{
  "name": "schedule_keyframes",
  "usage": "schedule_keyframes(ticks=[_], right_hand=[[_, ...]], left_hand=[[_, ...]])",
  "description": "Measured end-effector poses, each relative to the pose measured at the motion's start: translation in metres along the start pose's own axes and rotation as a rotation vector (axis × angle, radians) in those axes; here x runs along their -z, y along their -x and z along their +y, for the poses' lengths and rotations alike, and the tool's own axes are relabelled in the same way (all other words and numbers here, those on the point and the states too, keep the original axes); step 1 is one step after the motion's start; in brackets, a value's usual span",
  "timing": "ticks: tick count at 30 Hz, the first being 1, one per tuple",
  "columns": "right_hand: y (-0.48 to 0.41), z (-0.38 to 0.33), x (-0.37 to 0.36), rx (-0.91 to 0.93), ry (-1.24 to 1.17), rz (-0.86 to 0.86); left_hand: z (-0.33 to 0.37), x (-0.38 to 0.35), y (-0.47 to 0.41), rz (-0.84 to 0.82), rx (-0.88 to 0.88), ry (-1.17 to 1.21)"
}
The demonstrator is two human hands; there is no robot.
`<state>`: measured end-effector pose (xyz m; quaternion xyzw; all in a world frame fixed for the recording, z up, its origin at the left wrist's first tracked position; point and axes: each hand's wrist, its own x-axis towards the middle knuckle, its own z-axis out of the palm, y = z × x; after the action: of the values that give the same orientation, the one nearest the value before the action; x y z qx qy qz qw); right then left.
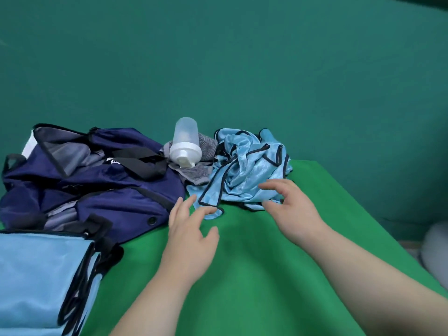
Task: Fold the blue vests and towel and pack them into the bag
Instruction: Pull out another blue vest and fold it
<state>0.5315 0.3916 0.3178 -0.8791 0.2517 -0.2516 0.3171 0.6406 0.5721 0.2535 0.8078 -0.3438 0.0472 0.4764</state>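
Left grip (191,229) released, fingers spread, holding nothing; right grip (288,209) likewise released, poised over the crumpled blue vests (247,170), heaped on the green bench (242,263) at 1 o'clock. Striped towel (195,172) under a bottle (185,144) at 12; navy bag (97,185), open, at 10.

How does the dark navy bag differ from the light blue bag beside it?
The navy bag is dark, slumped and open at the top; the light blue bag is pale, smooth and boxy. The navy bag lies farther back; the light blue bag is nearer, cut by the frame edge. Both have black straps.
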Motion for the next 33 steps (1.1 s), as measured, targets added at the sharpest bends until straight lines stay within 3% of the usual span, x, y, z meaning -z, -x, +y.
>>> schedule_keyframes(ticks=[7, 14, 16, 19, 21, 27, 33], right_hand=[[-0.082, -0.019, -0.009, 0.116, 0.362, 0.083], [-0.131, -0.022, -0.016, -0.048, 0.758, 0.023], [-0.135, -0.024, -0.010, -0.023, 0.642, 0.106], [-0.131, -0.046, 0.009, -0.037, 0.200, 0.335], [-0.127, -0.061, 0.025, -0.014, 0.050, 0.447], [-0.100, -0.088, 0.049, 0.134, -0.075, 0.562], [-0.051, -0.082, 0.043, 0.124, -0.103, 0.506]], left_hand=[[-0.010, 0.001, -0.006, -0.002, -0.030, 0.047], [-0.010, 0.002, -0.005, -0.044, 0.009, 0.115], [-0.010, 0.003, -0.006, -0.048, 0.020, 0.123], [-0.010, 0.005, -0.005, -0.037, 0.017, 0.134], [-0.009, 0.006, -0.005, -0.036, 0.013, 0.137], [-0.009, 0.006, -0.004, -0.041, -0.005, 0.137], [-0.008, 0.005, 0.001, -0.056, -0.044, 0.117]])
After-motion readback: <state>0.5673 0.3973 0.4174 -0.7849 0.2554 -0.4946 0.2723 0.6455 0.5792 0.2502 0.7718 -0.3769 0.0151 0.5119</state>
